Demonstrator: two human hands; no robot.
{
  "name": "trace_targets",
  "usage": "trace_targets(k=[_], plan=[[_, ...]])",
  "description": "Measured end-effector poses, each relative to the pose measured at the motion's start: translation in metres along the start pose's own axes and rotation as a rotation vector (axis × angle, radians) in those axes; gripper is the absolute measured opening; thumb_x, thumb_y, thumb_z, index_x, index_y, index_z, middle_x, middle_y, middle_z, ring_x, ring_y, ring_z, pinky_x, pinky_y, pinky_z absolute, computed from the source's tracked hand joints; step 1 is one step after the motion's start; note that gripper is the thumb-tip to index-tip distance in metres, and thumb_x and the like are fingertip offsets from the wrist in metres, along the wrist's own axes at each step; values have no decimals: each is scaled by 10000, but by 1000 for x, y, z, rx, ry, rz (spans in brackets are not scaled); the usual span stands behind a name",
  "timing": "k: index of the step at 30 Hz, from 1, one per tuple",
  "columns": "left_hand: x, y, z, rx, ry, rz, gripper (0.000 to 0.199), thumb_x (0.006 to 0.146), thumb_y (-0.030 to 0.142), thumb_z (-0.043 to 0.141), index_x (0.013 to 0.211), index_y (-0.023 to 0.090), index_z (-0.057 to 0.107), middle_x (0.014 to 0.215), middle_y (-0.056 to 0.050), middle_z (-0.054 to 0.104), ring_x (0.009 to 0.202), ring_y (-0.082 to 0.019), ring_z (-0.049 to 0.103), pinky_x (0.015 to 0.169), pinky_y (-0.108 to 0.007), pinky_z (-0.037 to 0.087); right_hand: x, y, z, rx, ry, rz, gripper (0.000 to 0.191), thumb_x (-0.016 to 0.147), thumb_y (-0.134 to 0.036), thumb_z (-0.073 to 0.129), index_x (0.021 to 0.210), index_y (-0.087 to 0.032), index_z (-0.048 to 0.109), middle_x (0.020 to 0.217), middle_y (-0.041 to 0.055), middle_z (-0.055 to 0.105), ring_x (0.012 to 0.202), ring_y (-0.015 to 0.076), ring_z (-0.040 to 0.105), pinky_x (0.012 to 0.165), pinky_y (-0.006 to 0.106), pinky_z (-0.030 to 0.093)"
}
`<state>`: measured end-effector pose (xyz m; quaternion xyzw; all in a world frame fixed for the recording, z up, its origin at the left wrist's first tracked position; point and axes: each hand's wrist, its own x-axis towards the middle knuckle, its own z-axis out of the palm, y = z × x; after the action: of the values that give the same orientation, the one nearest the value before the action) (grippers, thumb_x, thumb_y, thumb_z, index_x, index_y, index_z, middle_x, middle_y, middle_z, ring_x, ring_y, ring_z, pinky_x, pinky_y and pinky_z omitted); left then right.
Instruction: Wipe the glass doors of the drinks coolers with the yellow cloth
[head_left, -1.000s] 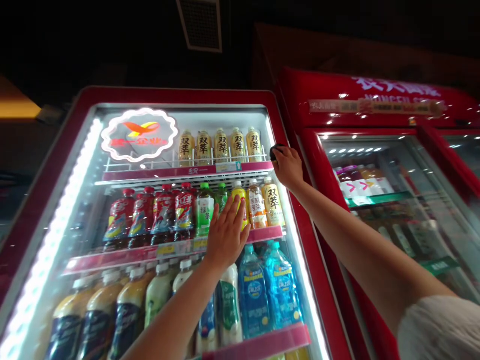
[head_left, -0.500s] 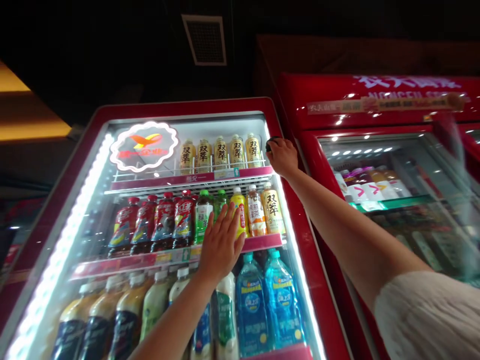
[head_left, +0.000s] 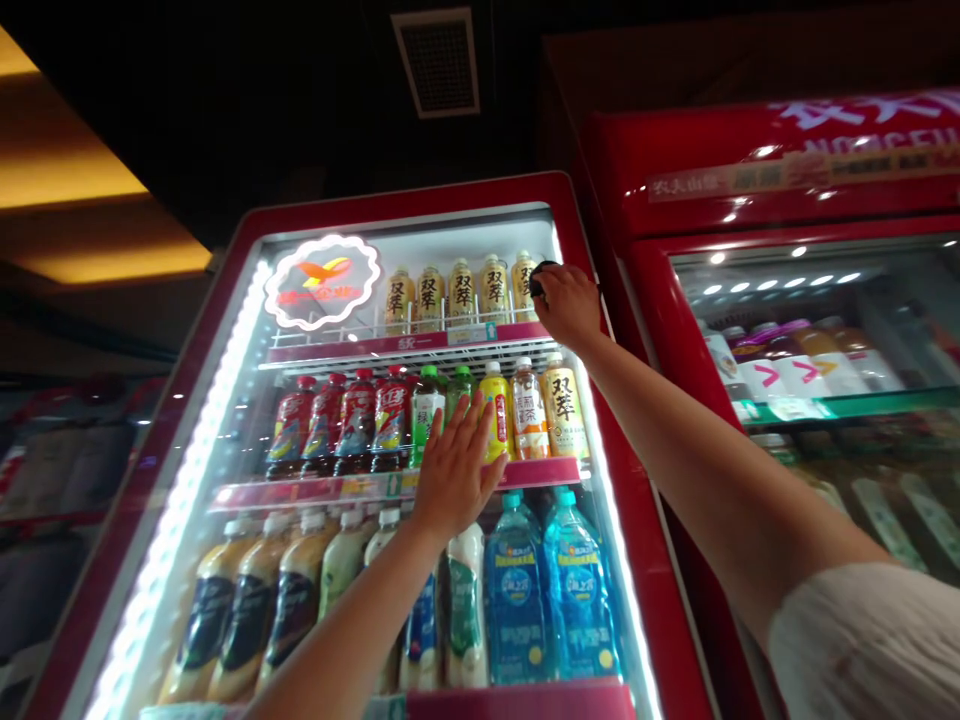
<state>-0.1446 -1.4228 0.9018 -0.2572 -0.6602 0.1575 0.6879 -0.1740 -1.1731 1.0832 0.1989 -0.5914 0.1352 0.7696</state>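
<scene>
My left hand (head_left: 456, 470) lies flat with fingers spread against the glass door of a lit drinks fridge (head_left: 581, 250), in front of the green and yellow tea bottles on the middle shelf. Higher up, near the door's top right corner, my right hand (head_left: 568, 305) has its fingers closed round a small black object (head_left: 541, 277) held at the glass. What kind of thing it is cannot be made out, as the fingers hide most of it. Just left of it, behind the glass, stands a pale yellow bottle (head_left: 524, 288) at the end of the top row.
Inside, the lower shelf holds large bottles, two of them with blue drink (head_left: 581, 590). A round lit logo (head_left: 323, 282) shows at the door's upper left. A second red fridge (head_left: 637, 210) stands close on the right. A vent (head_left: 436, 62) is in the dark ceiling.
The view has shifted, so the fridge sits further right and a little higher in it. Against the door, my right hand with the black object has moved slightly left. My left hand stays spread.
</scene>
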Motion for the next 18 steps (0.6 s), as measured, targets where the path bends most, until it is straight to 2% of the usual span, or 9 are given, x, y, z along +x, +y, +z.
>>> trace_targets(k=[2,4,6,7,10,12,15,16,18], plan=[[0,-1,0,-1,-13,2,730,1030,435,418,1633,232,60,1685,-116,278,1559,-285,253,1265,-556,216,-4,-23,6,58,-59,-123,410,953,-295,489,1310,-182,656,1421,127,619,1338,352,467,1078,513,397],[0,-2,0,-12,-19,7,727,1032,439,412,1634,242,55,1686,-113,278,1558,-288,254,1263,-566,215,-19,-35,2,95,-168,-322,429,971,-322,479,1350,-189,629,1446,102,605,1367,320,454,1111,474,384],[0,-3,0,-30,-20,8,726,1033,443,407,1635,252,49,1686,-107,279,1558,-287,256,1263,-569,218,-37,-30,-10,91,-252,-465,451,965,-330,496,1383,-194,601,1470,82,588,1380,291,454,1118,433,384],[0,-3,-1,-38,-22,6,725,1033,446,407,1635,256,49,1687,-104,277,1558,-284,256,1262,-567,224,-45,-24,-17,69,-267,-480,459,956,-331,511,1386,-195,595,1477,80,581,1377,287,458,1108,426,390],[0,-7,-3,-42,-26,-8,734,1030,439,420,1637,256,49,1693,-100,261,1566,-277,231,1265,-561,229,-52,-3,-34,-61,-195,-316,418,942,-340,535,1326,-213,642,1489,91,564,1358,319,464,1074,469,390],[1,-12,-3,-36,-15,-22,746,1027,426,428,1637,256,34,1694,-98,258,1571,-274,212,1273,-565,209,-43,-3,-34,-153,-125,-150,379,946,-317,530,1285,-232,677,1500,102,545,1348,352,450,1052,511,382],[2,-21,-4,-34,6,-66,734,1028,421,422,1636,278,36,1696,-89,253,1573,-278,198,1279,-584,177,-20,-31,-16,-184,-113,39,391,955,-239,500,1299,-247,683,1472,115,563,1303,365,466,1012,521,407],[2,-24,-4,-36,5,-80,715,1031,416,413,1635,288,53,1699,-83,245,1574,-279,192,1280,-587,172,-14,-44,-8,-157,-132,51,412,954,-210,491,1323,-253,671,1460,108,577,1297,356,474,1015,511,415],[3,-29,-8,-44,-9,-87,680,1035,407,394,1632,290,90,1701,-76,238,1577,-273,181,1283,-586,162,-11,-67,6,-55,-178,-33,452,945,-174,501,1367,-254,641,1461,81,590,1324,322,477,1062,482,415]])
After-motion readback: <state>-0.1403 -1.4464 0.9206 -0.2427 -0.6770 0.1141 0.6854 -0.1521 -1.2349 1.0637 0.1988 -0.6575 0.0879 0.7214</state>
